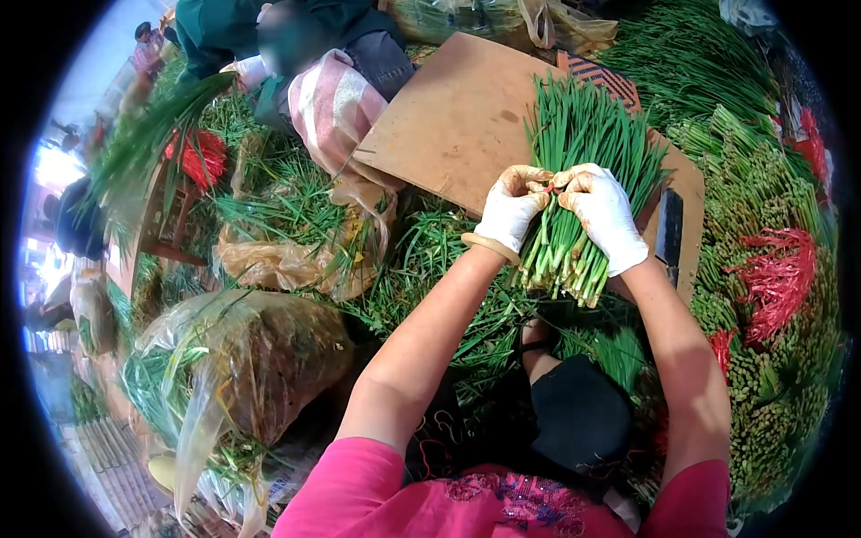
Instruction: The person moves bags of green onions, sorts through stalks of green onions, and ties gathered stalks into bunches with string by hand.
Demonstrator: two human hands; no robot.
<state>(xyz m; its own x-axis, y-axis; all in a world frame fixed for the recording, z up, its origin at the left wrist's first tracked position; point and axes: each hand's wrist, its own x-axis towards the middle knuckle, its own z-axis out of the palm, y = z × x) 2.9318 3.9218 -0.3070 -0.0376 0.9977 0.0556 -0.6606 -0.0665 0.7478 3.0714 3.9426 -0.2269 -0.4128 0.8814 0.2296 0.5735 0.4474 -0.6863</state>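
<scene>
A bundle of green stalks (pixel 592 143) lies across the edge of a brown board (pixel 457 117), leaves pointing away and pale cut ends toward me. My left hand (pixel 517 211), in a stained white glove, pinches a bit of red tie at the bundle's middle. My right hand (pixel 603 213), gloved too, has its thumb and fingers closed on the same red tie, close to the left fingertips. The tie is mostly hidden by the fingers.
Stacked green stalks (pixel 771 359) with red strings (pixel 778 278) fill the right side. At the left are a clear plastic bag (pixel 260 359) of greens and a small wooden stool (pixel 166 215). Another person (pixel 296 54) sits beyond, with a striped cloth (pixel 332 108).
</scene>
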